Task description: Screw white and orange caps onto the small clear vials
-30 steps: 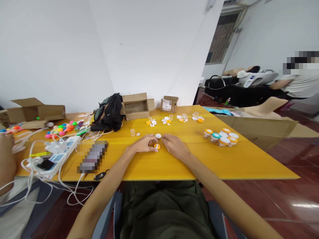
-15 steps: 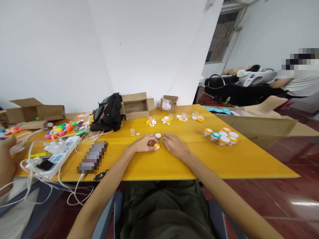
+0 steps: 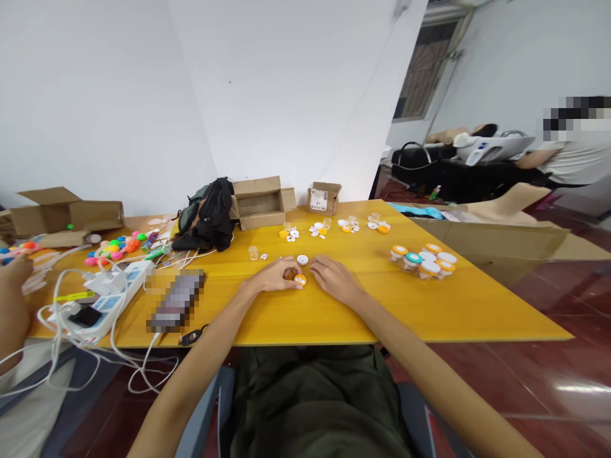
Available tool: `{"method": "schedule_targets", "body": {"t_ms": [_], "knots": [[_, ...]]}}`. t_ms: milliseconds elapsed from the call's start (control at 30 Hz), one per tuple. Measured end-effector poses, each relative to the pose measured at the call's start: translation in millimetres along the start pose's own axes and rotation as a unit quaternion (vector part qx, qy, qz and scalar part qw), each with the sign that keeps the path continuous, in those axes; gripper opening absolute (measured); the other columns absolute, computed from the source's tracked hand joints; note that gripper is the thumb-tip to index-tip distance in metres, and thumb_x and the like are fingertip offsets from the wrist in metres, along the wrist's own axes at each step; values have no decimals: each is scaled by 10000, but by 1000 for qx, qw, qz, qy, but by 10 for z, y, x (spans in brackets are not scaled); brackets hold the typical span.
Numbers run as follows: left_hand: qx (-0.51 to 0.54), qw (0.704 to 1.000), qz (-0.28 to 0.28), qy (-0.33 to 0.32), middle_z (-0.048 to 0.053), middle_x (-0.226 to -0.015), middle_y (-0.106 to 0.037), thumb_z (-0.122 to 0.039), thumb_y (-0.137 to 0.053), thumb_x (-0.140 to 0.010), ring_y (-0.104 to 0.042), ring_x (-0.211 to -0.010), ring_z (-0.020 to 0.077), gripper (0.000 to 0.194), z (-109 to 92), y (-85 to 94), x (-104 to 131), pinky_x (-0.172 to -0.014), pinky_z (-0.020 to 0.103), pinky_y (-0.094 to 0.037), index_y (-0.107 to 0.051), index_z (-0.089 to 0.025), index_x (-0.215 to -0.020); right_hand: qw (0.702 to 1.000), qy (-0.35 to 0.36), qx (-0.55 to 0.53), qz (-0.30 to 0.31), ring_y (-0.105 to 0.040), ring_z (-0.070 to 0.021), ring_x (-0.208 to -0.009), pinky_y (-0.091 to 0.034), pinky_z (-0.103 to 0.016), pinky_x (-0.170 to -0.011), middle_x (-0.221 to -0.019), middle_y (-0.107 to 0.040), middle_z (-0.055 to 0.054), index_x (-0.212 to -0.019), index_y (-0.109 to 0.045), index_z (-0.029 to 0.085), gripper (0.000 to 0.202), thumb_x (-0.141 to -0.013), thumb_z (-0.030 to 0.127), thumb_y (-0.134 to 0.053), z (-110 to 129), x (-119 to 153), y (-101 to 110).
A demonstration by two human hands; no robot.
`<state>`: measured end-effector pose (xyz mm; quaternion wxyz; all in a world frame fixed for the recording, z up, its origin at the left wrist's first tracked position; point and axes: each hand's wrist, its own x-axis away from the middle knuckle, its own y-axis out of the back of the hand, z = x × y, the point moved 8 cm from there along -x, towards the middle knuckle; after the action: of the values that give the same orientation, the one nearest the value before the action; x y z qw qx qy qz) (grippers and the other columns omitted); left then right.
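My left hand grips a small orange and white round piece between thumb and fingers, low over the yellow table. Just right of it, my right hand has its fingers bent and pressed together; whatever they may hold is too small to make out. A white round cap lies between and beyond the hands. Farther left stand a clear small cup and a little white piece. Behind, small groups of orange and white parts lie with clear cups.
Lidded jars cluster at the right. Leftward are a phone, a power strip with tangled cables, colourful balls and a black bag. Open cardboard boxes stand along the wall. Another person's hand shows at the left edge.
My two hands have hardly moved. The other person's hand at the left edge has shifted slightly.
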<state>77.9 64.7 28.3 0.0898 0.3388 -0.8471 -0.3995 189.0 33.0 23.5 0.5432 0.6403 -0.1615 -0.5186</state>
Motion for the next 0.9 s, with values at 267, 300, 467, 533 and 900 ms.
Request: {"method": "schedule_targets", "body": {"t_ms": [267,300,467,533,900], "knots": [[9,1000,-5,3,-34,-775,-489,-301,-790,-684,-450,-695,114,229,23,2,-8,-648,243,-374,-636,-180,-802,998,-16,-53,-19,-634,-206,-959,-515,-348,-868,-998,-679,-84,-927,-680,216,227,-938,174,-458,-8,48,87],[9,1000,-4,4,-32,-780,-494,-307,-792,-682,-453,-699,115,235,22,3,-8,-651,244,-376,-639,-181,-808,997,-23,-68,-22,-633,-204,-957,-512,-345,-867,-994,-678,-80,-924,-678,216,217,-933,173,-466,-14,49,103],[5,1000,6,1,-18,-816,-512,-326,-781,-689,-456,-715,122,258,25,5,3,-665,246,-391,-650,-191,-866,986,-29,-161,-18,-642,-195,-946,-506,-336,-859,-992,-674,-67,-895,-676,214,172,-909,175,-509,4,22,161],[4,1000,6,-4,-13,-820,-519,-318,-754,-716,-456,-717,122,223,25,3,5,-674,248,-393,-649,-188,-863,982,-17,-189,-13,-642,-197,-974,-503,-344,-879,-1018,-669,-64,-861,-680,216,160,-896,167,-532,29,6,167],[15,1000,-1,-6,-24,-790,-512,-355,-764,-714,-418,-675,105,243,61,-15,-10,-650,240,-377,-627,-176,-804,977,4,-196,82,-633,-199,-1067,-486,-354,-950,-1081,-646,-55,-786,-711,213,101,-820,130,-663,143,-143,84]]}}
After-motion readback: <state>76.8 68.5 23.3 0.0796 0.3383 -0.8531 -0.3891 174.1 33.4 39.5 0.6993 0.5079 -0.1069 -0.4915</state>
